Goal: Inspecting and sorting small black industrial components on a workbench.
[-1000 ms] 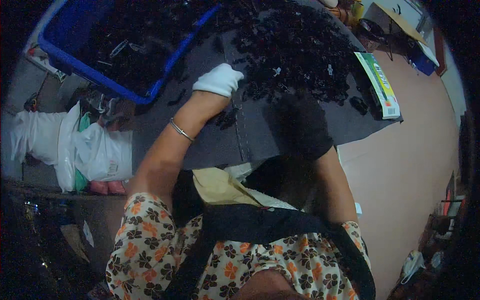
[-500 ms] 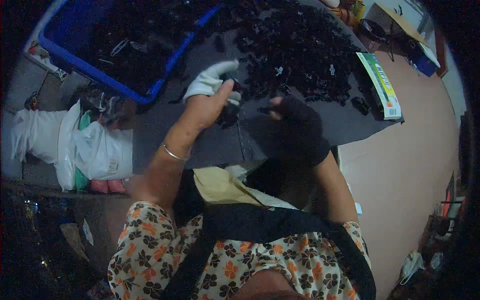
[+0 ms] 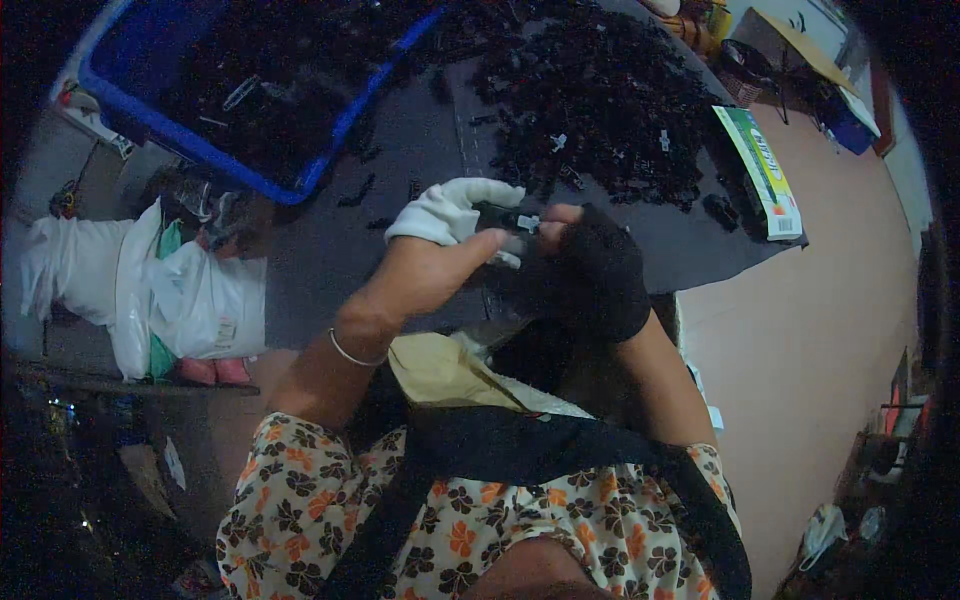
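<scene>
In front of my chest, my left hand point(image 3: 440, 245), in a white glove that leaves the thumb bare, is closed on a small black part point(image 3: 495, 217). A light grey piece point(image 3: 528, 223) shows at the right end of that part. My right hand point(image 3: 598, 268), in a black fingerless glove, is pinched against this end, its thumb and fingertip at the grey piece. Whether it holds the grey piece or something smaller is hard to make out. Beyond both hands spreads a pile of small black parts point(image 3: 600, 110) on the dark work surface point(image 3: 690, 245).
A blue tub point(image 3: 225, 163) with dark parts inside stands at the far left. White plastic bags point(image 3: 205, 300) lie below it. At the pile's right edge is a green and white box point(image 3: 762, 175). Yellowish paper point(image 3: 440, 370) lies near my lap.
My left hand has come nearer and to the right, turning toward my right hand. The hands were apart and now meet at the black part. The right hand has shifted only slightly.
</scene>
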A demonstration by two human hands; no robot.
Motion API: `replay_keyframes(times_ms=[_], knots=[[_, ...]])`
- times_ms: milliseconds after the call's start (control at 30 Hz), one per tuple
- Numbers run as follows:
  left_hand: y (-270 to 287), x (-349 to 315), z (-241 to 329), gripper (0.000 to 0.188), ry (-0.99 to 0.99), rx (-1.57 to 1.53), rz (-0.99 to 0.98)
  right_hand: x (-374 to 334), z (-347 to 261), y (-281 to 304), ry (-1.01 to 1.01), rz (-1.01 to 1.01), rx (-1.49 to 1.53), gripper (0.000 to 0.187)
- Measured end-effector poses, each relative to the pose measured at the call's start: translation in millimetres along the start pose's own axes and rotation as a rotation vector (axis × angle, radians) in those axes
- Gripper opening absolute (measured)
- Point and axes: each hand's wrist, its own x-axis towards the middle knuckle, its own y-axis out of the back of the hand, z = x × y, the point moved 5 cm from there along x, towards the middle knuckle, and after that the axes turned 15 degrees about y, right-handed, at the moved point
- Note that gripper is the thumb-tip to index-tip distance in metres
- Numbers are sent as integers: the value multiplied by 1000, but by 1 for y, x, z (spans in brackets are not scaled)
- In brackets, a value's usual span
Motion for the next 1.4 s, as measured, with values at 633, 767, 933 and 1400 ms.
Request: replay_keyframes(times_ms=[633,767,933,1400], knots=[[-3,-3,-16,25,138,-166,-46,5,-13,2,142,-202,-135,21],[3,-3,-24,24,157,-282,-19,7,-20,8,258,-133,-133,23],[1,-9,-21,20,126,-264,40,8,-9,6,51,47,3,27],[31,-36,-24,66,-166,651,173,-16,13,-5,-111,-380,474,30]])
